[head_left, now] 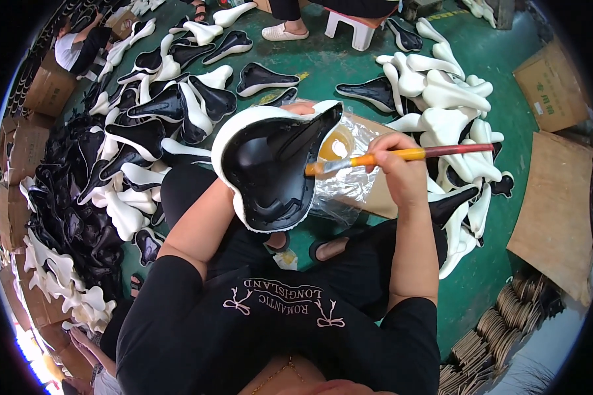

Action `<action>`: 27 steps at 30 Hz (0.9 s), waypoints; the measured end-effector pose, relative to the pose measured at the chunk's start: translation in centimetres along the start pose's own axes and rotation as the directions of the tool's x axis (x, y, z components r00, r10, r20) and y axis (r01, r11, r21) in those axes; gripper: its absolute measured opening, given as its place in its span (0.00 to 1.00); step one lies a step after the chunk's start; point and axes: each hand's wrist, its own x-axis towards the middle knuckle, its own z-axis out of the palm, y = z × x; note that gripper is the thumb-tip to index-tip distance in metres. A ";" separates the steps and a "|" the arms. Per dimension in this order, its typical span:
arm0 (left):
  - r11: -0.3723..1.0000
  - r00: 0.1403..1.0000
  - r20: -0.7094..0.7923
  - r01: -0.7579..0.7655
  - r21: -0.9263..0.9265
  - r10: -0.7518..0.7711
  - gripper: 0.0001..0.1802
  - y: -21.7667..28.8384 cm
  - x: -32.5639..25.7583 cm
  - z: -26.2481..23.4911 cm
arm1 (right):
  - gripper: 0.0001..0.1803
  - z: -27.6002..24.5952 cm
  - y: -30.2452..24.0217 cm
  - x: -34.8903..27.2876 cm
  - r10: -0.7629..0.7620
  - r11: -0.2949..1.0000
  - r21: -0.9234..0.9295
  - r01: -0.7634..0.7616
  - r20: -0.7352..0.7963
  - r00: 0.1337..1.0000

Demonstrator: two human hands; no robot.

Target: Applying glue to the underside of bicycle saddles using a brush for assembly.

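Observation:
Tilted in front of me is a bicycle saddle (263, 171), its black hollow underside facing up and its white padding curling round the rim. My left hand (302, 108) is closed round it from behind; only some fingers show at its far edge, the rest being hidden. Between the fingers of my right hand (398, 158) is a paintbrush (415, 154) with a yellow and red handle. Its amber bristles meet the saddle's right inner edge. Just behind the brush, a container of yellowish liquid (339, 141) sits in clear plastic (356, 178) on a cardboard box (379, 197).
Piles of white and black saddle parts lie left (158, 105) and right (451, 99) on the green floor (316, 66). Black covers (72, 210) are heaped far left. Cardboard (553, 210) and stacked brown pieces (501, 329) lie right. Other people sit nearby, one beside a white stool (352, 29).

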 end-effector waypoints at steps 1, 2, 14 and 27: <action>0.989 1.000 0.010 0.008 0.146 -0.010 0.22 -1.2 -0.5 -0.4 | 0.03 0.3 0.4 0.2 0.022 0.998 -0.062 -0.020 0.030 0.999; 0.990 1.000 0.011 0.010 0.141 -0.012 0.22 -1.2 -0.4 -0.1 | 0.03 0.2 0.6 0.1 0.045 0.991 -0.128 -0.039 0.045 0.998; 0.817 0.992 -0.034 -0.080 0.571 0.121 0.22 -2.1 0.5 -1.3 | 0.03 2.9 -2.7 -1.0 -0.061 0.816 -0.495 0.298 0.439 0.896; 0.878 0.901 -0.413 0.086 0.471 0.133 0.22 -3.6 0.9 -2.9 | 0.04 4.6 -0.2 -2.1 0.029 0.993 -0.119 0.010 0.327 0.944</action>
